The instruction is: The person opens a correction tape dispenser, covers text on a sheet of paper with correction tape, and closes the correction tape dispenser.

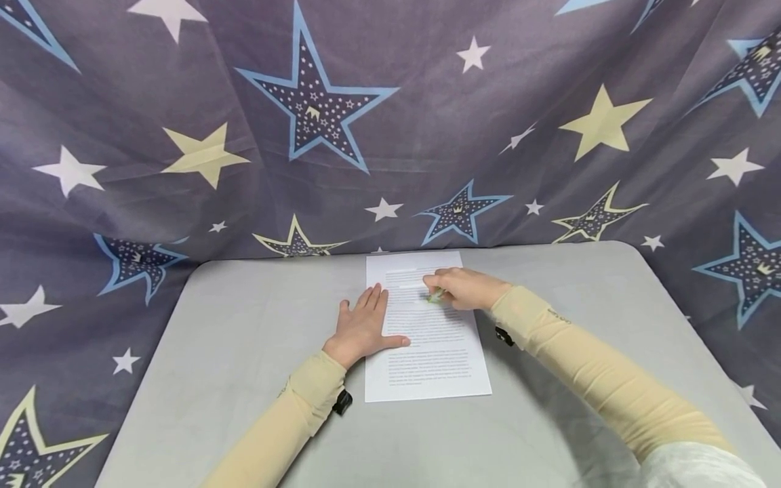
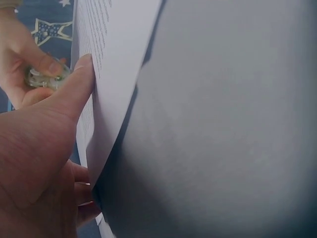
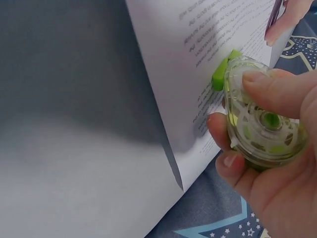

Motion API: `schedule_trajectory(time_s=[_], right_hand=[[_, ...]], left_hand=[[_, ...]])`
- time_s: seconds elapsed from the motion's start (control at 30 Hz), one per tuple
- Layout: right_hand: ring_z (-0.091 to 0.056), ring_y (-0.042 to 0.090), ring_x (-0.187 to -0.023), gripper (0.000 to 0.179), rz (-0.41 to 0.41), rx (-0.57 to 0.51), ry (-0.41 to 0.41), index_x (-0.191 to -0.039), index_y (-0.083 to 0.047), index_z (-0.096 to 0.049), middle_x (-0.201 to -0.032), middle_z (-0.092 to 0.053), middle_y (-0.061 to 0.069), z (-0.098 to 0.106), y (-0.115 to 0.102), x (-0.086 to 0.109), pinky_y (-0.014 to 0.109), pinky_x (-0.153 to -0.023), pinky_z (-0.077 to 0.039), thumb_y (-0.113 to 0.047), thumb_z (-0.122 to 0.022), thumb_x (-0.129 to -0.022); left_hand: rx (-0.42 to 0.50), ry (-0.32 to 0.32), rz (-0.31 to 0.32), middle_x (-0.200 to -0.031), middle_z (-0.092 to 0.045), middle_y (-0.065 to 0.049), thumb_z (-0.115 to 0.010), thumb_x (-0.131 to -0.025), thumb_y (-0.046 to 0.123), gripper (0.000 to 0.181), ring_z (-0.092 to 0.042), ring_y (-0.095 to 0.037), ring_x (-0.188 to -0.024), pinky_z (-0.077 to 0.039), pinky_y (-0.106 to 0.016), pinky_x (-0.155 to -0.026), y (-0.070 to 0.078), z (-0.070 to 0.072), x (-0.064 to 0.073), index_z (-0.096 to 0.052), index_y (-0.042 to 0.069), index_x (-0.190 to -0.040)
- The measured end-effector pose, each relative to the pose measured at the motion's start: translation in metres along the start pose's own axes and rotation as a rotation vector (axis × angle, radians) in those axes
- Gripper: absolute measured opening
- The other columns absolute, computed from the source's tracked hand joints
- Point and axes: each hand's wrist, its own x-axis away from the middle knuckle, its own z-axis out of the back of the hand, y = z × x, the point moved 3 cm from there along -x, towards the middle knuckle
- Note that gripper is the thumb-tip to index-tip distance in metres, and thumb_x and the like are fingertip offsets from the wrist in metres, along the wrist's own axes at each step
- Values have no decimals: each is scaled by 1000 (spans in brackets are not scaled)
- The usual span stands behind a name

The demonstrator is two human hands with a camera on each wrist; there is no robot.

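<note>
A printed sheet of paper [image 1: 377, 379] lies on the table, covered in lines of small text. My left hand [image 1: 361, 329] rests on its left edge with fingers spread and the thumb reaching over the text. Over the upper right part of the page, my right hand [image 1: 468, 289] holds a correction tape dispenser [image 3: 265, 141]. Its body is clear plastic with a green hub inside, and a green cap [image 3: 221, 73] shows at the tip end. The thumb presses on the clear case while the fingers curl under it. Blank white bands break the upper lines of text in the head view.
The grey table [image 1: 262, 339] has rounded far corners and extends on both sides of the sheet. Behind it hangs a dark cloth [image 1: 427, 135] with a star pattern, which meets the far edge. A small black device [image 1: 343, 402] sits at the left wrist.
</note>
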Motion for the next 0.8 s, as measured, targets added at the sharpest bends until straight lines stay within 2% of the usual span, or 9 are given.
schedule_trajectory(time_s=[0.2, 0.8], right_hand=[[-64, 22, -80, 35, -2, -8, -4, -97, -10, -59, -88, -64, 5, 3, -1, 1, 35, -73, -55, 19, -66, -79], [-61, 20, -76, 31, -16, 43, -32, -95, -10, -58, -88, -65, 5, 7, -3, 1, 35, -69, -54, 16, -68, -80]], left_hand=[[7, 11, -7, -171, -21, -19, -72, -84, 73, 118, -23, -35, -157, -22, -70, -116, 0, 1, 1, -26, -1, -163], [-23, -24, 6, -173, -16, -16, -68, -83, 78, 122, -19, -33, -159, -22, -68, -117, -2, -5, -5, -20, 2, -165]])
